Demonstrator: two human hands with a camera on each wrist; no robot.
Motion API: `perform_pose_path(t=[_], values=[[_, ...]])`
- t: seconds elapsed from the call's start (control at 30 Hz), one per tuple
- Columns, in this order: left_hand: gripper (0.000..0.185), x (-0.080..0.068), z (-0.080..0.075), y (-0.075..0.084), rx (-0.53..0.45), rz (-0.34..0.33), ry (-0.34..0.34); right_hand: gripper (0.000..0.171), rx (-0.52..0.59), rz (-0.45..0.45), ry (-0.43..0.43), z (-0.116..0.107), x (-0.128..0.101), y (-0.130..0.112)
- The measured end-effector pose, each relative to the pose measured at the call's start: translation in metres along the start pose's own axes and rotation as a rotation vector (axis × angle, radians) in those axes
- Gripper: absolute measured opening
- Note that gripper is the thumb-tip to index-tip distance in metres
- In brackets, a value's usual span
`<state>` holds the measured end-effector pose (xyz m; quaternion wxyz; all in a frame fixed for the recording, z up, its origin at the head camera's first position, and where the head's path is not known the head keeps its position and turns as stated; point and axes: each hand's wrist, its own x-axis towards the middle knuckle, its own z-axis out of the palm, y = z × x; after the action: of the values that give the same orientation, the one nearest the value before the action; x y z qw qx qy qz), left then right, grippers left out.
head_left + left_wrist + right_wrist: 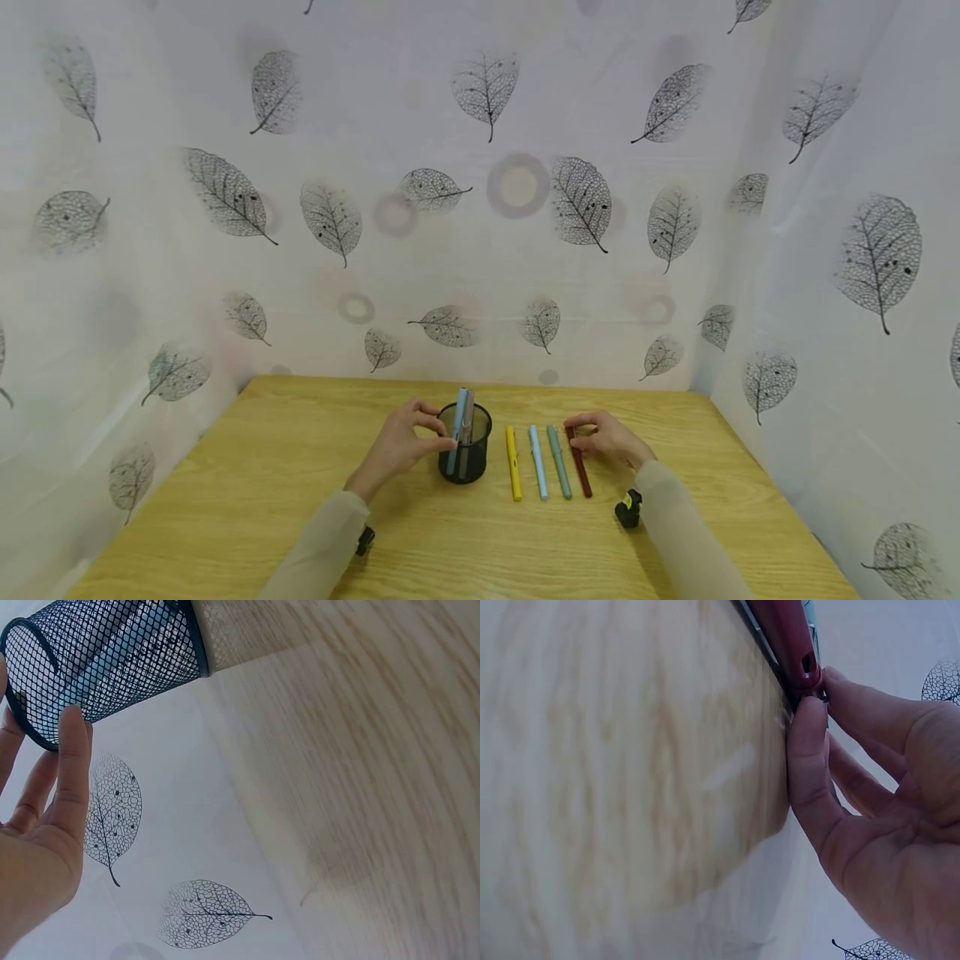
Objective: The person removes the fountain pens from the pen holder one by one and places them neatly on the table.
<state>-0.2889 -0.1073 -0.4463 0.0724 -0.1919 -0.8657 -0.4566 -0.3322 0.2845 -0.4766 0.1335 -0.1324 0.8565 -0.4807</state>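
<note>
The far end of the dark red pen is pinched between the thumb and curled fingers of the right hand, while the rest of the pen lies flat on the table. The left hand is set against the rim of the black mesh pen cup; its fingers are nearly straight and touch the mesh, though whether the thumb is wrapped round the far side cannot be told from the wrist view. In the cup a light blue pen and a grey pen stand upright. Just right of the cup, a yellow pen, a pale blue pen and a green pen are laid side by side, with the dark red pen furthest from the cup. The lift is judged best made with the tip raised first, so the green neighbour is not nudged, and the cup should be steadied as the pen is lowered in.
</note>
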Motion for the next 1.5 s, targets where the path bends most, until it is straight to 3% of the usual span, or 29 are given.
perform_pose_path(t=[0.53, 0.8, 1.23, 1.5], values=[[0.015, 0.002, 0.000, 0.000, -0.002, 0.006, -0.008, 0.046, 0.084, -0.005, 0.014, -0.003, -0.005, -0.001], [0.015, 0.001, -0.001, 0.000, -0.002, 0.005, -0.015, 0.046, 0.070, -0.002, 0.127, -0.006, -0.006, -0.004], [0.014, 0.000, 0.000, -0.001, -0.009, 0.004, -0.016, 0.038, 0.182, -0.023, 0.235, 0.002, 0.007, -0.005], [0.013, 0.000, -0.001, 0.000, -0.031, 0.005, -0.023, 0.040, 0.189, -0.071, 0.189, 0.017, 0.012, -0.017]])
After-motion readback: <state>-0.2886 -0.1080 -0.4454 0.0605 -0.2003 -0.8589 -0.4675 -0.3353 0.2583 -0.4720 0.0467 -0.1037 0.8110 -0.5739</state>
